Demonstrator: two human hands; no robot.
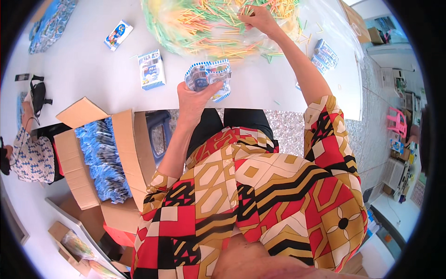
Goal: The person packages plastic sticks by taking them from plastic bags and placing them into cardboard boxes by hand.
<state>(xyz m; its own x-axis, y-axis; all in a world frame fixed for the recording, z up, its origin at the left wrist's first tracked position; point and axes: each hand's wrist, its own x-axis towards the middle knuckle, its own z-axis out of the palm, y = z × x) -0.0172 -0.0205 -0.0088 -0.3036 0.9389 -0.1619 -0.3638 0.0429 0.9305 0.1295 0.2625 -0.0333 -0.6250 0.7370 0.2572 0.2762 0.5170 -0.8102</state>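
Note:
My left hand (191,101) holds a small clear plastic bag (220,69) with blue-and-white striped edges above the table's near edge. The thumb lies across its front, and the bag's mouth faces away from me. Farther off to the right, my right hand (259,21) reaches into a big heap of thin coloured sticks (200,23), orange, yellow, green and pink. Its fingers are curled around a few of them; the fingertips are partly hidden. The heap lies on a large clear plastic sheet or bag (155,23).
Blue-and-white packs lie on the white table (107,69): a stack (151,69), a small packet (118,35) and another stack (325,56). An open cardboard box (125,153) full of blue packets (103,160) stands left, near a stool (159,132). Another person (35,153) sits far left.

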